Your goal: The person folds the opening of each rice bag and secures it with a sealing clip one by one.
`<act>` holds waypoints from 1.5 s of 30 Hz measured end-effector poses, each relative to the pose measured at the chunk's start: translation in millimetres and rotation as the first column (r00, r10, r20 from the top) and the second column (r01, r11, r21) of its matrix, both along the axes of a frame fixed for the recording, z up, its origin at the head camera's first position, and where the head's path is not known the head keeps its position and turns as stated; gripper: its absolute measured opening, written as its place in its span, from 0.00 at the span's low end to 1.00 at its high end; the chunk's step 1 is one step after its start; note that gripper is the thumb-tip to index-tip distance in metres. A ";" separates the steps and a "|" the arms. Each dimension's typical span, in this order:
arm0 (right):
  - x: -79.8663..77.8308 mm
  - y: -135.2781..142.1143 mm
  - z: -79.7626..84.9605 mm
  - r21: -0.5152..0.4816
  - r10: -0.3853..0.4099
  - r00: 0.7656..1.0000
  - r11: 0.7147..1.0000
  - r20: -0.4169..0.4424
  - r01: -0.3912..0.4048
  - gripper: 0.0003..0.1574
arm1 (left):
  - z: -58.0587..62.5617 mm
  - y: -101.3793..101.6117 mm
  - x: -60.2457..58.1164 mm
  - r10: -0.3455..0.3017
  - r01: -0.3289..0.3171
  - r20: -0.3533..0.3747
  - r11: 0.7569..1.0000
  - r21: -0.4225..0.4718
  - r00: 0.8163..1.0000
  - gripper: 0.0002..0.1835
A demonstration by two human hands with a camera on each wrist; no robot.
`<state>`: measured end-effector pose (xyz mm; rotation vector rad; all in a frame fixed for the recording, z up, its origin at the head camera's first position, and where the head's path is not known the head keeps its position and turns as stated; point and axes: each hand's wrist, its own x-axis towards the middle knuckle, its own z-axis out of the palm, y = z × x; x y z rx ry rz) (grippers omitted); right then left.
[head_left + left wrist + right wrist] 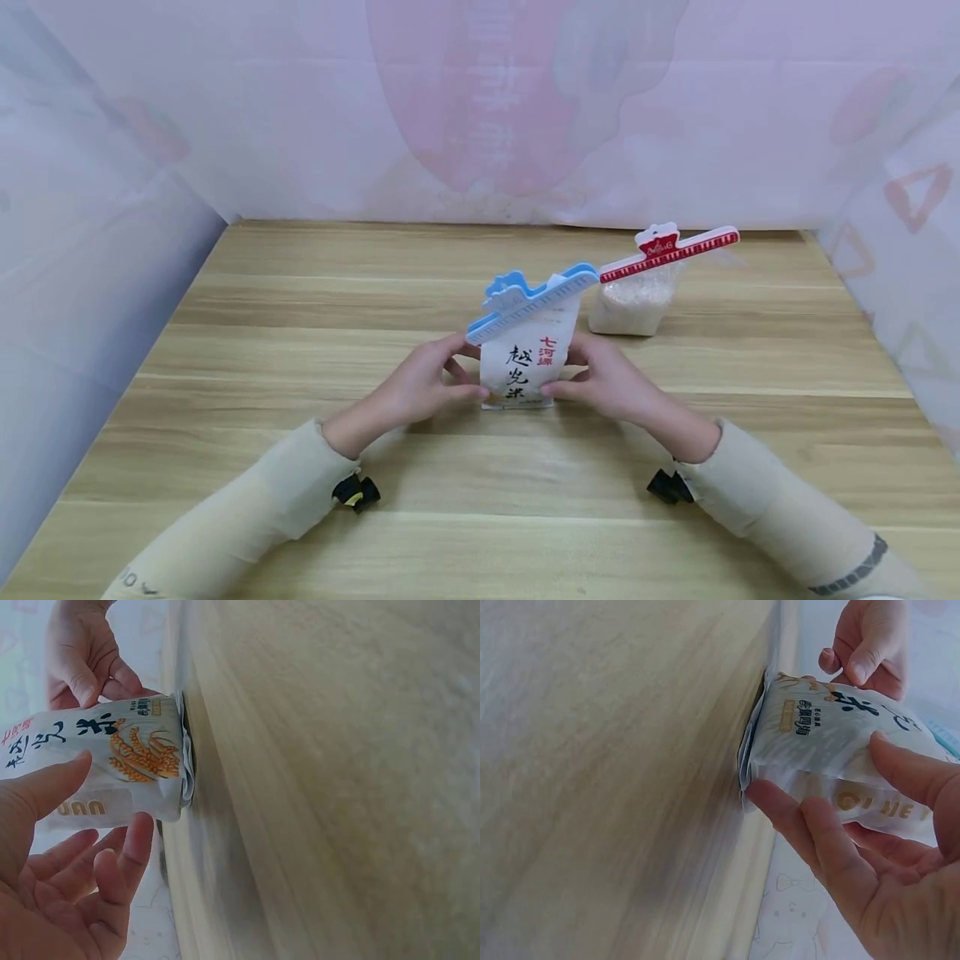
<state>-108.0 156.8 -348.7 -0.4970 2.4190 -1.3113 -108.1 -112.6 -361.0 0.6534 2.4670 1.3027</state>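
A small white rice bag (517,371) with black and red lettering stands upright near the middle of the table. Across its folded top sits a blue sealing clip (532,302), slanting up to the right. My left hand (422,385) holds the bag's left side, thumb on the printed front and fingers curled at the side. On the opposite side, my right hand (613,382) holds it the same way. Golden rice ears printed on the bag (142,754) show in the left wrist view. The bag's bottom edge (756,731) is right at the tabletop in the right wrist view.
Behind and to the right stands a clear bag of white rice (633,304), closed with a red and white clip (667,254). The wooden table (480,517) ends at a pale printed backdrop (300,125), with similar sheets at both sides.
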 end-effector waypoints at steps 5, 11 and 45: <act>0.9 -3.6 0.9 0.022 -0.024 1.000 0.999 0.000 0.024 0.31 | -1.5 1.7 0.9 0.022 -0.023 -0.032 1.000 -0.021 0.999 0.31; -1.1 -7.3 2.1 0.036 -0.039 0.999 0.999 -0.017 0.040 0.32 | -0.1 1.6 -0.5 0.042 -0.044 -0.058 0.998 -0.038 0.997 0.29; -39.0 -25.1 -1.0 0.096 -0.044 0.999 0.994 -0.022 0.046 0.38 | 3.4 -11.1 -30.7 0.076 -0.081 -0.068 0.993 -0.085 0.995 0.27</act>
